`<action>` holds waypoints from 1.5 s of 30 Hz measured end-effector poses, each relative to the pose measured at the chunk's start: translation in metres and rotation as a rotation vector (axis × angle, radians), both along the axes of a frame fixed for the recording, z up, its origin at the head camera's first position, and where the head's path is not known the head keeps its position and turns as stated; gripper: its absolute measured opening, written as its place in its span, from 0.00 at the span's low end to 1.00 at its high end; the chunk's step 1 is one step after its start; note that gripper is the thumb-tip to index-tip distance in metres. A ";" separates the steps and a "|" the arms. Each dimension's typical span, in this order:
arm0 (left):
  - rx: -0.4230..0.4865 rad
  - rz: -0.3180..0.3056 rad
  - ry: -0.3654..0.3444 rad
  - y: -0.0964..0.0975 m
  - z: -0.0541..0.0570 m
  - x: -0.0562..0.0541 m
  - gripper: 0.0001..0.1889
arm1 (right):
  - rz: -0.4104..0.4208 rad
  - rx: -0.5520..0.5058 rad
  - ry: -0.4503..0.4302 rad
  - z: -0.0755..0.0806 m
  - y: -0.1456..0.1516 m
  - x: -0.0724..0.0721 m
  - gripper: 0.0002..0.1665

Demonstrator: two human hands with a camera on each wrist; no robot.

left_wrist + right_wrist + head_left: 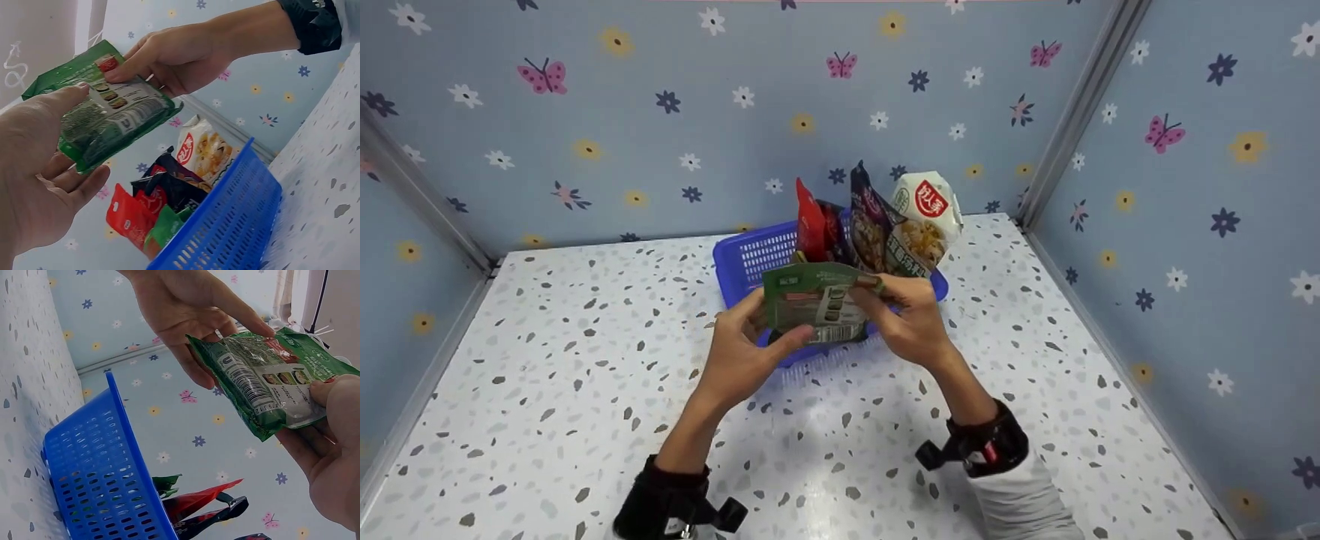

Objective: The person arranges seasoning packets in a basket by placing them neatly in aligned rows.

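Note:
Both hands hold a green food packet [810, 304] above the basket, its back with barcode and small pictures turned toward me. My left hand [744, 352] pinches the packet's left side, thumb on the printed face and fingers behind it. At the opposite side my right hand [913, 324] grips it, the thumb pressing near a red patch visible in the left wrist view. Beneath sits a blue plastic basket [225, 219] with slotted walls. Upright in it are a red packet [811, 225], a dark purple packet [870, 225] and a white packet [928, 214].
A green packet [164, 228] also stands in the basket, beside the red one. The basket rests on a white speckled table [585, 390] near the back wall. Blue panels [780, 97] printed with flowers and butterflies enclose the table at the back and sides.

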State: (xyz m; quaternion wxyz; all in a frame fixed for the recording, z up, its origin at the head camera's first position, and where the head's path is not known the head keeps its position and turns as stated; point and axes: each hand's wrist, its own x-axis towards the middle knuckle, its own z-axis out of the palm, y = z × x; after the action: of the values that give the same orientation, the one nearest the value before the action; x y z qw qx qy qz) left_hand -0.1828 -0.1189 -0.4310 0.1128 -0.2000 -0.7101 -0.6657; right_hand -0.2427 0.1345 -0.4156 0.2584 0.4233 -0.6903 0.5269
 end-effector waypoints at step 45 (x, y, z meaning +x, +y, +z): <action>-0.081 0.548 0.500 0.005 -0.021 -0.017 0.12 | -0.160 -0.128 -0.235 0.005 -0.030 0.033 0.20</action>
State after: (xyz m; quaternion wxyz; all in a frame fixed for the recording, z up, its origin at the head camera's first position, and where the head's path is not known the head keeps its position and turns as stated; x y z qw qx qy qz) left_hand -0.1998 -0.1141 -0.4517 0.4486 -0.1631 -0.7134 -0.5130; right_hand -0.2100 0.1043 -0.4103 0.2433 0.2850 -0.7124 0.5934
